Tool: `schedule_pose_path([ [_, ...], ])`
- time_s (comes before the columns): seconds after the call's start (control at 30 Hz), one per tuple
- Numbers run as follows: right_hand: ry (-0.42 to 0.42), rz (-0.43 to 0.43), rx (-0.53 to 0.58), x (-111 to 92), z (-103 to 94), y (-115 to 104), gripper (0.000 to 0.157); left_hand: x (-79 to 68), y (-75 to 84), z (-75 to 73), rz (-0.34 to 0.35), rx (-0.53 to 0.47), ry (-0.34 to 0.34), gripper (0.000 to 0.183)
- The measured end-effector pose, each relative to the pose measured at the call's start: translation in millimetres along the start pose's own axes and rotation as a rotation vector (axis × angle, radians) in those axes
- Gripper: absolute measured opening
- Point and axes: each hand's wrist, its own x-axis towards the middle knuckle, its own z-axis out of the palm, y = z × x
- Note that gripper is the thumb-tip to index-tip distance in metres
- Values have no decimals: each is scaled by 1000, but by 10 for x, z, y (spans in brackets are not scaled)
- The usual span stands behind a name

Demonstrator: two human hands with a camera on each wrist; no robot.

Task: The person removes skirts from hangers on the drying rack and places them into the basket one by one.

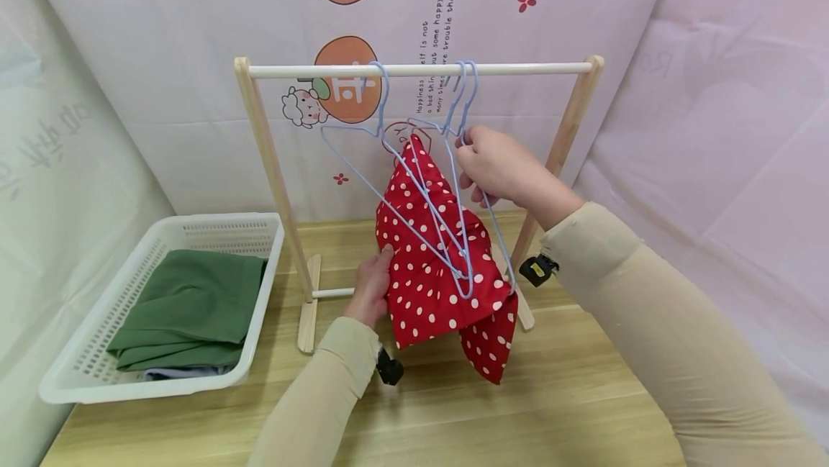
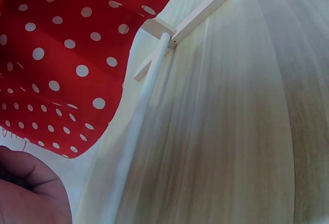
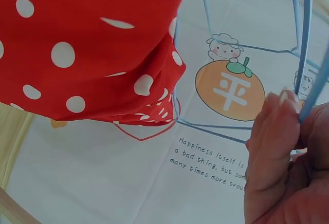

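A red cloth with white dots (image 1: 421, 301) hangs in folds below the rack's rail, its narrow top at one corner of the light blue hangers. At its left edge my left hand (image 1: 373, 283) holds the fabric, with the fingers partly hidden behind it. My right hand (image 1: 495, 165) grips the rightmost hanger (image 1: 497, 226) just below its neck. In the right wrist view, fingertips (image 3: 282, 103) and thumb close around the thin blue wire. Two other hangers (image 1: 356, 165) hang beside it, tilted, and cross in front of the cloth.
The wooden rack (image 1: 264, 129) has a white top rail (image 1: 518, 69) and stands on the wooden table (image 1: 518, 395). To the left, a white basket (image 1: 259, 294) holds a folded green cloth (image 1: 194, 301) with a greyish cloth (image 1: 188, 372) under it. Printed white sheeting (image 1: 550, 28) lines the back.
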Motion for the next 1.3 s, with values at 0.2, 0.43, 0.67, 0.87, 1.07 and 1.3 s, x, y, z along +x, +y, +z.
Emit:
schedule_pose_path([
  [0.2, 66, -3, -48, 32, 61, 4, 36, 12, -51, 3, -14, -1, -32, 44],
  [0.43, 125, -5, -92, 40, 109, 8, 38, 3, -87, 9, -27, 15, -19, 48],
  [0.67, 140, -3, -96, 45, 114, 26, 36, -20, -91, -10, -36, 52, -10, 47],
  [0.87, 141, 5, -99, 39, 109, 23, 33, -28, -111, -30, -6, 73, 3, 46],
  [1.07, 162, -4, -121, 41, 111, 35, 31, -25, -135, -61, 1, 77, 12, 47],
  [1.3, 185, -18, -145, 60, 115, 51, 34, -46, -156, -91, -13, 85, -10, 48],
])
